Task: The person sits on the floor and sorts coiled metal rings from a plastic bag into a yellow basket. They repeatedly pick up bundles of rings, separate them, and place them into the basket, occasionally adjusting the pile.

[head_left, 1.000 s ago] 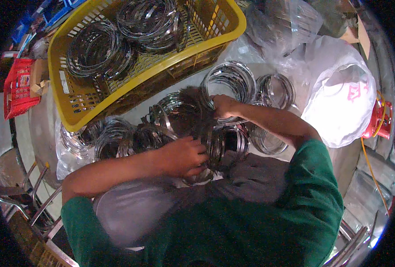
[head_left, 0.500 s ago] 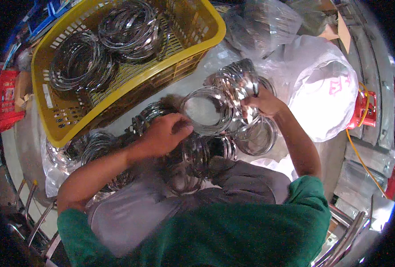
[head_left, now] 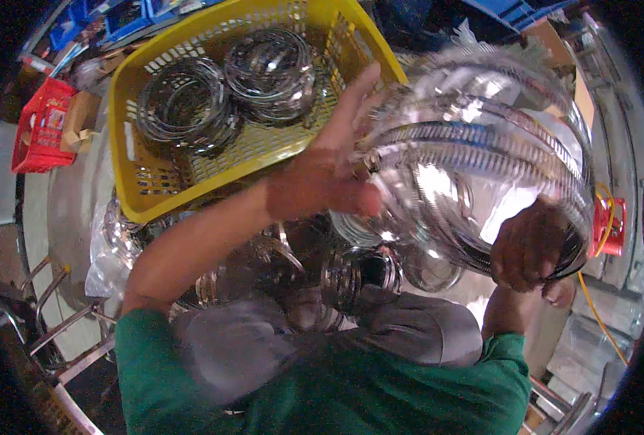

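Observation:
My right hand is closed round the near right side of a bundle of large slotted metal hose clamps, lifted up and smeared by motion. At the bundle's left side is my left hand, its fingers stretched out and thumb apart; whether it touches the bands I cannot tell. Beneath, round my knees, lie more shiny hose clamps, partly covered by my arms. Two coiled stacks of clamps, the left stack and the right stack, rest inside the yellow basket.
A red crate and a small cardboard box stand at the far left. Blue bins line the back. On the right there is a red object with a yellow cord. Metal tubing rises at the left.
My right hand has raised the clamp bundle up and toward me. My left hand has moved from the lower clamps to the bundle's left side, its fingers spreading. The whole view has shifted.

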The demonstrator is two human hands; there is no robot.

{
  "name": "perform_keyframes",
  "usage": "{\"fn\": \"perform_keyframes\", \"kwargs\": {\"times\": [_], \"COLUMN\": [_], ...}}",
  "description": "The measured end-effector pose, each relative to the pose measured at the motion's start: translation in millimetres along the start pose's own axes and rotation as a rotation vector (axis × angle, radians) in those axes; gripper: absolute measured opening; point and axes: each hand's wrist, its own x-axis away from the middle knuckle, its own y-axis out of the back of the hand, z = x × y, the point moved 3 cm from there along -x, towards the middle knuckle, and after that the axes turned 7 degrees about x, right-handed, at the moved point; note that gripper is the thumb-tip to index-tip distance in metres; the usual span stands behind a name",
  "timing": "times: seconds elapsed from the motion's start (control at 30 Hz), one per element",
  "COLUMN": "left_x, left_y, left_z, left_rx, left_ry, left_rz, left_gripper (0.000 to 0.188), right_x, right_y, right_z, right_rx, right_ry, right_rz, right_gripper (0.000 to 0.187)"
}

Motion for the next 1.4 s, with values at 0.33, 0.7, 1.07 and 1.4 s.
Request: {"fn": "perform_keyframes", "kwargs": {"times": [0.33, 0.7, 1.07, 1.4], "left_x": [9, -33, -68, -83], "left_y": [112, 182, 266, 246], "left_z": [-119, -141, -69, -43], "left_rx": [0.476, 0.089, -1.024, -1.208], "left_ry": [-0.178, -0.189, 0.057, -0.283], "left_rz": [-0.401, -0.557, -1.186, -0.812], "left_gripper": [0.085, 0.073, 0.087, 0.084], "right_x": [-219, -321, -310, -311], "right_y": [-15, 64, 211, 193], "right_z": [-71, -168, -252, -235], "right_rx": [-0.331, -0.282, 1.102, 1.729], "right_ry": [-0.004, -0.277, -0.785, -0.352], "right_rz": [0.474, -0.189, -0.573, -0.403], "right_gripper": [0.025, 0.031, 0.072, 0.088]}}
